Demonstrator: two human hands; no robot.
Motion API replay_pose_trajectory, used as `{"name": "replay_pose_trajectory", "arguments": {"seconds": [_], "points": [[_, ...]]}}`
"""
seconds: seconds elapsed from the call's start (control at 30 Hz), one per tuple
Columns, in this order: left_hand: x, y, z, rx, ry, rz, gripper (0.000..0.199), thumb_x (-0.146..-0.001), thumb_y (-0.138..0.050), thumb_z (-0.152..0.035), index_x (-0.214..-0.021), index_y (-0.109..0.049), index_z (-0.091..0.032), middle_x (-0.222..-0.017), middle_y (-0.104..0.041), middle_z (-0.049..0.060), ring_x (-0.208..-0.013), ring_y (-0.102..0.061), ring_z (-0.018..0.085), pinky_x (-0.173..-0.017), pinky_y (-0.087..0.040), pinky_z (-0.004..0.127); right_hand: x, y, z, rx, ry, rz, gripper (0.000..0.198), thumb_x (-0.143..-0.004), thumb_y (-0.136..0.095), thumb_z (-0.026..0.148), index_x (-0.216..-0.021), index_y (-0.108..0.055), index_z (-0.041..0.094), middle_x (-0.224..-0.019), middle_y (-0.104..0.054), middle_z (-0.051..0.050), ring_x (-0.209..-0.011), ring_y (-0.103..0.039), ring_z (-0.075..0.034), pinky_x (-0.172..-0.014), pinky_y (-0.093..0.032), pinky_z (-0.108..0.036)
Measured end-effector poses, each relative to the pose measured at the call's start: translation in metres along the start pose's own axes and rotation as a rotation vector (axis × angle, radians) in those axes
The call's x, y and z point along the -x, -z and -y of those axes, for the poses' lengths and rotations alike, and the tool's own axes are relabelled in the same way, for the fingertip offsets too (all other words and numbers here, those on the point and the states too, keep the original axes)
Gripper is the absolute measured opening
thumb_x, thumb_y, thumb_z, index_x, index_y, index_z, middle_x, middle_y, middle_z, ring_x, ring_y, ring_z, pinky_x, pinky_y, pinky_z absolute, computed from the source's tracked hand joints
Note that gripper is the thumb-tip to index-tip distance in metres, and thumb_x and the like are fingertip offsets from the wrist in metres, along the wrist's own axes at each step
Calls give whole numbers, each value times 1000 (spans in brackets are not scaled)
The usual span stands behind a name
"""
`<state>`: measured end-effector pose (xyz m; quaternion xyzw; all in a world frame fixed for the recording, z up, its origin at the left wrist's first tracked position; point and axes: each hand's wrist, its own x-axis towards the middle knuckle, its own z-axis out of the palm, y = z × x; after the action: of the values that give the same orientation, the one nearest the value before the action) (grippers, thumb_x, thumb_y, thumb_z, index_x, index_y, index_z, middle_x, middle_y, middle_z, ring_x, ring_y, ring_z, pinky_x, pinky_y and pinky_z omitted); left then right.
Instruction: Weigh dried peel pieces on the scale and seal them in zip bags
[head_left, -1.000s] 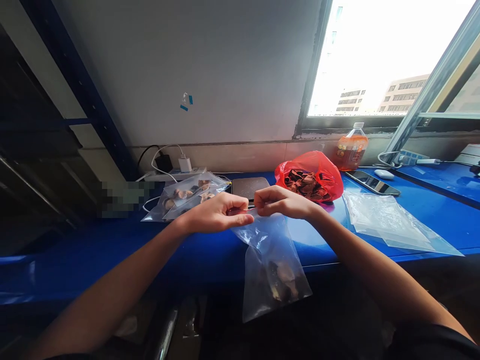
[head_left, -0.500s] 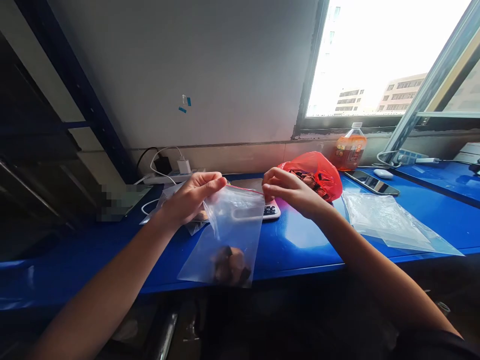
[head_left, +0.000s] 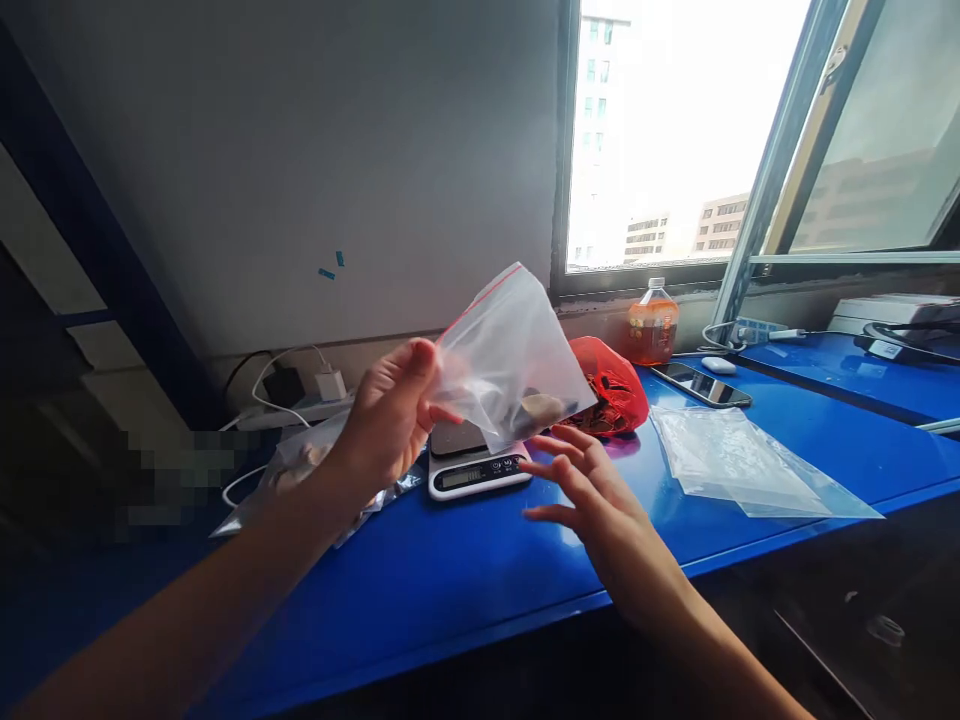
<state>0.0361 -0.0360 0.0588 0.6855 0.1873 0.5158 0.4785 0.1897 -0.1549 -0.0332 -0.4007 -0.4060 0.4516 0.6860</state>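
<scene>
While left hand pinches the bag (tilted), right hand near its bottom, spread

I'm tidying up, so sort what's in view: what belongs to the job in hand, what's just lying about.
Likely the job's:
- clear bag in the left hand
- scale
- red bag
- filled bags
- flat bags

Likely just lying about:
- bottle
- phone
- white charger

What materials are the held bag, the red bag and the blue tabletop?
Held bag: likely thin, frosted plastic; it's translucent and creased.
Red bag: probably thin plastic film; it looks wrinkled, with a slight sheen.
Blue tabletop: smooth, glossy, with bright reflections; painted metal or laminate, can't tell which.
</scene>
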Motion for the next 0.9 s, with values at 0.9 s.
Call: {"name": "replay_pose_trajectory", "arguments": {"seconds": [0.9], "points": [[48,39,40,-1029,-444,549,41,-93,-54,-22,-132,-45,-22,-119,-60,6,-89,-66,17,-77,-55,28,-83,145,62,365,22,-497,19,-72,-71,30,-84,-60,20,-74,-63,-5,-59,-60,-17,-48,-52,-29]]}}
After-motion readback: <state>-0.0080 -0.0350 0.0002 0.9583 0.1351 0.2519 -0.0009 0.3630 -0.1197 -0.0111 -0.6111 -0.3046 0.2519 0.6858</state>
